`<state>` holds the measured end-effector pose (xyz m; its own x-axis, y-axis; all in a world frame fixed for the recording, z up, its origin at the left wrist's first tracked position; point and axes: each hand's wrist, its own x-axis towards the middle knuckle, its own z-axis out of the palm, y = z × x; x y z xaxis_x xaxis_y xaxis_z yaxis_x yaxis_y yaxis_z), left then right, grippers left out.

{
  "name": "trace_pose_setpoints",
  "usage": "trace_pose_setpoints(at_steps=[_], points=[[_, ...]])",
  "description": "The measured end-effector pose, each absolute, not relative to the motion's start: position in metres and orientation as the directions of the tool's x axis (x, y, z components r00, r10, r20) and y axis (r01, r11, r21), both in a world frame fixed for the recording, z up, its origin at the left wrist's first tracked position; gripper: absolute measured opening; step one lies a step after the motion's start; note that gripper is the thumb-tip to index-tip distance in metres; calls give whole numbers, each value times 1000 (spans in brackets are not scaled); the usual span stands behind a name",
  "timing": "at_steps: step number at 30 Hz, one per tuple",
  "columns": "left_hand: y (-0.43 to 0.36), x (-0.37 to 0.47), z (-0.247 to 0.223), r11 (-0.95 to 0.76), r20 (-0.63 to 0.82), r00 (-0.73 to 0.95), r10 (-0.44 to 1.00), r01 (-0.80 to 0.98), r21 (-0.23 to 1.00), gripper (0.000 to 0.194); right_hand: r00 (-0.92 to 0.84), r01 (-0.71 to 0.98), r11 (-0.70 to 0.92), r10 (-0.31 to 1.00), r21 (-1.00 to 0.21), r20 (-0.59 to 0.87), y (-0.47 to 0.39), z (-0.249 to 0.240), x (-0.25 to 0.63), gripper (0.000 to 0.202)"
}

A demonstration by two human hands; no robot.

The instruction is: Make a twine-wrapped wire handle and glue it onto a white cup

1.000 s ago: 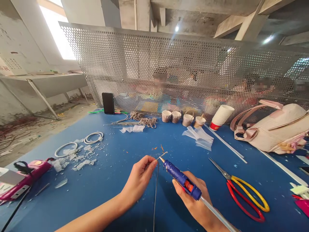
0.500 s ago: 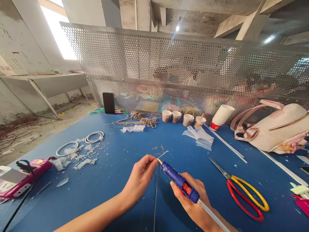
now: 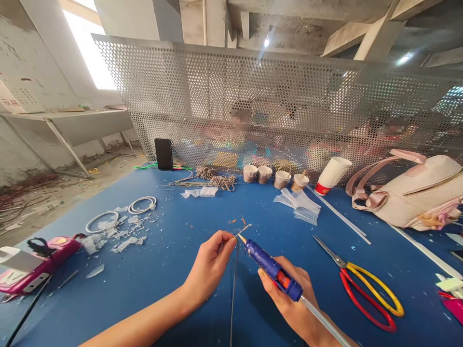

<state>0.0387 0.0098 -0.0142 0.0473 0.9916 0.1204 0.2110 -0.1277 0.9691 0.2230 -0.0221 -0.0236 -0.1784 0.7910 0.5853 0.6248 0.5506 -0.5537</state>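
Blue-topped bench; perforated metal screen along its far edge. Left: bright window, stained pale wall, grey side table, littered floor. Overhead: concrete beams, white lamps lit.

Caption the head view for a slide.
Blue glue gun in the right hand, thin cord pinched in the left hand.

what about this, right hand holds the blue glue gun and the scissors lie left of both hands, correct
Wrong side: the scissors lie right of both the left hand and right hand, as the head view shows. The right hand does hold the blue glue gun.
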Motion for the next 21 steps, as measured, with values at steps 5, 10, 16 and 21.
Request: trace_pose_setpoints(at_steps=[5,10,16,21], points=[[10,39,-18,-139,131,51,990,213,967,29,-180,640,546,791,-541,585,-21,-22,224,22],[10,39,-17,-141,134,49,990,233,962,29,-200,612,587,764,-530,614,-21,-20,223,21],[9,41,-12,-162,157,42,987,237,958,30,-212,627,561,791,-541,574,-22,-20,224,20],[8,41,-12,-166,163,32,986,246,955,30,-193,626,551,795,-552,575,-22,-18,225,22]])
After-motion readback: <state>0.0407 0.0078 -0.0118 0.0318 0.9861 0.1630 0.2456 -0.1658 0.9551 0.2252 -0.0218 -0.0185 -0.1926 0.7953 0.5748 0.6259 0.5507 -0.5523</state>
